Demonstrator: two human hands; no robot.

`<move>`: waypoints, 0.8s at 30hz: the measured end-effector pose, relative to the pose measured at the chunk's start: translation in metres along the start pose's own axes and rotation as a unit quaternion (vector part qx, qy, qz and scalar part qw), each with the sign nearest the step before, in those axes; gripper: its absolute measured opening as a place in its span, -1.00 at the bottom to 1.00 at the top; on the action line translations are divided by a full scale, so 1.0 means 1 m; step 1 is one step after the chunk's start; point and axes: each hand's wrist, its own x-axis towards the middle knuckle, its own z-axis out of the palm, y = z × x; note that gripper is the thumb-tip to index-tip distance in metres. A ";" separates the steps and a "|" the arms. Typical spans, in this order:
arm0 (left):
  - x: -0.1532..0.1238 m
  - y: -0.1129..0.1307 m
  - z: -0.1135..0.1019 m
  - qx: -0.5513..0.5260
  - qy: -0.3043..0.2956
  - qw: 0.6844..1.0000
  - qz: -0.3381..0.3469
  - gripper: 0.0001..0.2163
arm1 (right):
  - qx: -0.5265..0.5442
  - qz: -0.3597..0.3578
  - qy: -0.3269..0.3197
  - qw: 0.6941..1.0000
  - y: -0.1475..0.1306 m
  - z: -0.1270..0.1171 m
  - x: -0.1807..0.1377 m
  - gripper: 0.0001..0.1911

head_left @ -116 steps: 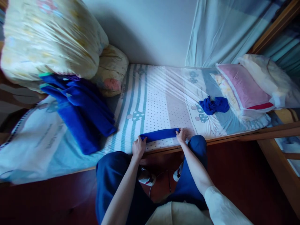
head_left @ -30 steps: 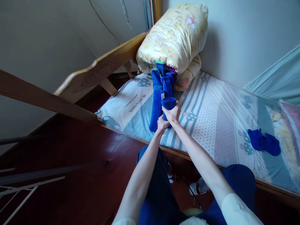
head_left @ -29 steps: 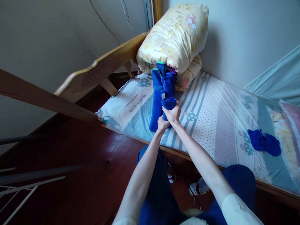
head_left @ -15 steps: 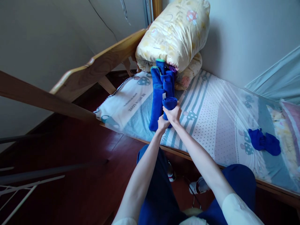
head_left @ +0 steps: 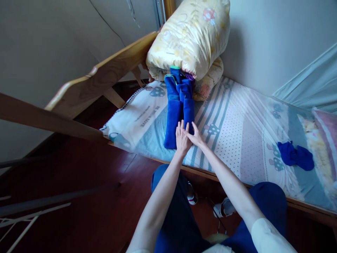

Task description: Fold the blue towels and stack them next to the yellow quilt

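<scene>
A folded blue towel (head_left: 189, 113) lies on top of a stack of folded blue towels (head_left: 172, 119) near the head of the bed. My left hand (head_left: 181, 140) and my right hand (head_left: 193, 135) rest side by side at the near end of that towel, fingers stretched out flat and touching it. Neither hand grips anything. A crumpled blue cloth (head_left: 295, 156) lies alone on the sheet far to the right.
A rolled yellow patterned duvet (head_left: 189, 35) sits behind the towel stack against the wall. The patterned bed sheet (head_left: 237, 130) covers the mattress. A wooden headboard rail (head_left: 100, 77) runs at the left. A pink pillow (head_left: 328, 130) lies at the right edge. Dark red floor lies below.
The rolled blue towel that both hands held upright has been laid down on the stack. My hands have let go and now lie flat at its near end.
</scene>
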 end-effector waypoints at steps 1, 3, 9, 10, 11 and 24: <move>-0.001 0.000 0.005 0.013 -0.022 1.000 0.008 -0.47 | 0.009 0.008 -0.032 0.999 0.006 -0.002 -0.001 0.05; -0.003 -0.001 0.013 0.035 -0.044 0.998 0.006 -0.48 | 0.026 0.015 -0.075 0.997 0.016 -0.005 -0.005 -0.01; -0.007 0.001 0.011 0.071 -0.042 0.997 0.006 -0.41 | 0.084 0.042 -0.127 0.987 0.040 -0.032 -0.032 -0.09; -0.008 0.003 0.007 0.074 -0.043 0.996 0.015 -0.37 | 0.084 0.044 -0.125 0.988 0.045 -0.045 -0.041 -0.11; -0.008 0.006 0.004 0.074 -0.044 0.996 0.029 -0.34 | 0.082 0.046 -0.119 0.988 0.052 -0.062 -0.050 -0.14; -0.142 0.036 0.098 0.102 -0.288 0.922 0.238 -0.53 | -0.006 0.195 0.408 0.892 0.191 -0.425 -0.222 -0.57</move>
